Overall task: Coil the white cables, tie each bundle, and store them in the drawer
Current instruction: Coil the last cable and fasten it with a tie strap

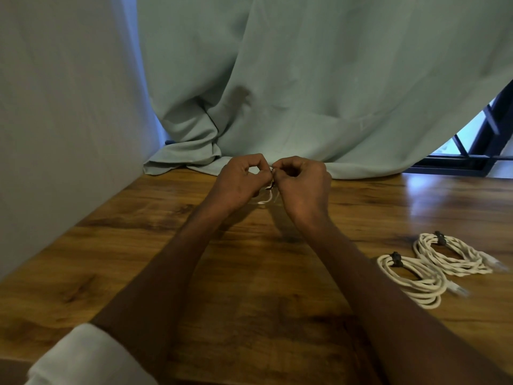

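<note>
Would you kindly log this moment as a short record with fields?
surface: brown wooden table
backdrop: pale green curtain draped onto the table's far edge
left hand: pinches a small dark tie, white cable beneath
right hand: pinches the same spot
done: two coiled white cable bundles, near and far, each with a dark tie, on the table at right
drawer: not in view
</note>
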